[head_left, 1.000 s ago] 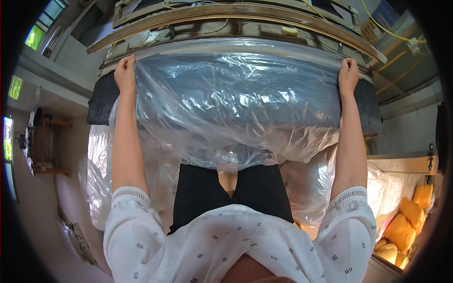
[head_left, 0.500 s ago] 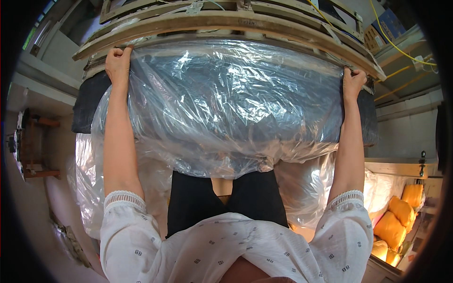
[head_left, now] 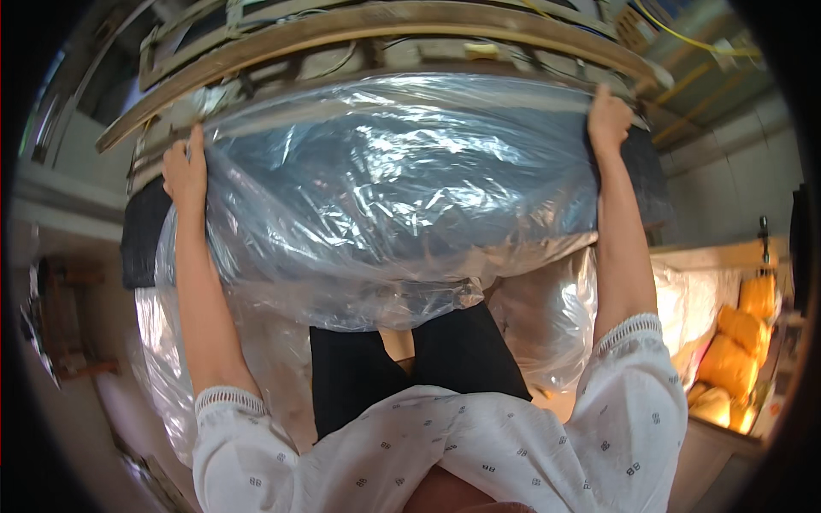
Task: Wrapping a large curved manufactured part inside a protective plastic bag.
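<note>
A clear, wrinkled plastic sheet (head_left: 402,179) lies over a long dark fabric-covered roll or pad (head_left: 145,231) in front of me, its near edge hanging over my lap. Close to the sheet's far left corner, my left hand (head_left: 186,171) has its fingers closed on the plastic. My right hand (head_left: 609,124) likewise grips the far right edge, fingers bent and slightly blurred. Both arms are stretched forward, and the plastic is spread between the hands. The fingertips partly hide the pinched edges.
Past the sheet runs a long wooden beam (head_left: 368,27) with slatted framework behind it. A small yellow piece (head_left: 481,51) sits between beam and sheet. More crumpled plastic (head_left: 547,333) hangs below. Yellow bundles (head_left: 735,342) are at right; a yellow cable (head_left: 684,34) runs at upper right.
The view has tilted. The hands now sit farther from the wooden beam, the left one most, and a wider gap shows between beam and sheet. Both hands still hold the plastic.
</note>
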Demonstrator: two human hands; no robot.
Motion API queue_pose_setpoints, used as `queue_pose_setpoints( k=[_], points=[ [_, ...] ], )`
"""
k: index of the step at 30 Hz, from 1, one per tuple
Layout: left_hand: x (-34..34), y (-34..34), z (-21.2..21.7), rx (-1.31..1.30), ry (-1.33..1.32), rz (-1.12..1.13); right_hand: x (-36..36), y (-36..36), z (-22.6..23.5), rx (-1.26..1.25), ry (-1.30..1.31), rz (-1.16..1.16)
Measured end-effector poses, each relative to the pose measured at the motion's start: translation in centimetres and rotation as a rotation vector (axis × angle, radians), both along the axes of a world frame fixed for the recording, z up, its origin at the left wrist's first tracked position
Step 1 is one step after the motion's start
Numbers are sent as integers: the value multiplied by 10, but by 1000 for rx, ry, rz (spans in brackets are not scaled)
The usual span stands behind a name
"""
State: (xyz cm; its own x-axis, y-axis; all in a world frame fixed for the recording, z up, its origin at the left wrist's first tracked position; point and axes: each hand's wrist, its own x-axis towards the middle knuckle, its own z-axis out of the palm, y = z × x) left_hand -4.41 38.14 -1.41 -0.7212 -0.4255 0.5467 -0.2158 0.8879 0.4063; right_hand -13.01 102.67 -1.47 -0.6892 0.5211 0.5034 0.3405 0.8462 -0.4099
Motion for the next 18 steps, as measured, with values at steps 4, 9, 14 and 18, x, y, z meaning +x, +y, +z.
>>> queue_pose_setpoints(
  k=[4,9,14,18],
  points=[
    [43,-3,18,94,162,-140,54,-8,1,-88,31,326],
    [113,-21,22,122,65,-195,140,-39,39,-884,169,870],
    [138,-31,20,138,8,-213,189,-46,64,-1078,159,985],
    [144,-22,13,163,3,-273,206,-43,74,-1035,134,1053]
  ],
)
